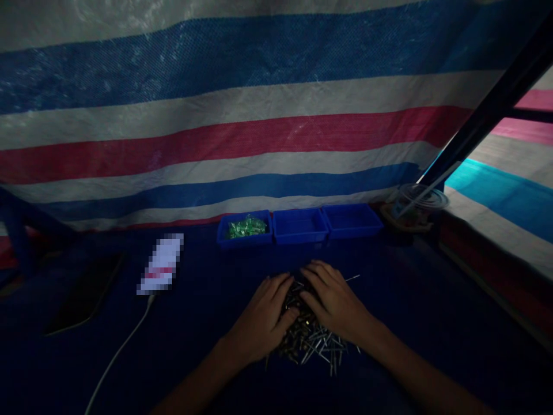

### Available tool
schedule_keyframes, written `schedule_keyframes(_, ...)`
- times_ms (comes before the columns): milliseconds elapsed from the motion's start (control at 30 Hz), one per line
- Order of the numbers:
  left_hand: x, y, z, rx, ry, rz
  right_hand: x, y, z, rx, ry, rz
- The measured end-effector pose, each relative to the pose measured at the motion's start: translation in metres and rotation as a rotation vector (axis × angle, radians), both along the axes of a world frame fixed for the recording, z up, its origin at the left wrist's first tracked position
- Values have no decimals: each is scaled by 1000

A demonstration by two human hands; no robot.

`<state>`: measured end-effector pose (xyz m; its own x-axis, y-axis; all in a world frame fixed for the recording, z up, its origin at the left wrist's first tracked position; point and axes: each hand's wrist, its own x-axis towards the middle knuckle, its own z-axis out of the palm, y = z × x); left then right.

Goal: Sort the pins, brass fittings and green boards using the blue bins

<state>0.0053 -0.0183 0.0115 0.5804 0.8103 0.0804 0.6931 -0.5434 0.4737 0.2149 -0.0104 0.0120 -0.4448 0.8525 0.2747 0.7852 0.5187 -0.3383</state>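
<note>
A mixed pile of small metal pieces [306, 328] lies on the dark blue table. Thin silver pins [326, 344] stick out at its right front, and short brownish pieces [290, 344] gather at its left. My left hand [268, 314] curves around the left side of the pile, fingers extended and thumb resting near its middle. Across from it, my right hand [332, 297] lies over the upper right part of the heap with its fingers spread. The fingers of both hands touch or hover at the pieces; exact contact is too dark to tell.
Behind the pile, a blue tray [220, 233] holds green shiny pieces, beside a middle tray [300, 237] and a right tray [352, 233]. A lit phone [162, 265] with a white cable [118, 351], a dark flat device [86, 297] and a plastic cup [419, 199] surround the area.
</note>
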Motion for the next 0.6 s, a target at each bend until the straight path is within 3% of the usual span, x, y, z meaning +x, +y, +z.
schedule_keyframes(133,-35,-26,6,4,149,-82,48,-13,-11,-23,-112,-85)
schedule_keyframes(267,-56,-49,0,-16,220,-120,80,-37,-24,-106,-250,36)
schedule_keyframes(433,-34,-41,-7,34,187,-124,67,-50,-22,-161,-209,151)
schedule_keyframes(600,-3,-8,-6,40,144,-198,43,-29,-16,-172,-155,260)
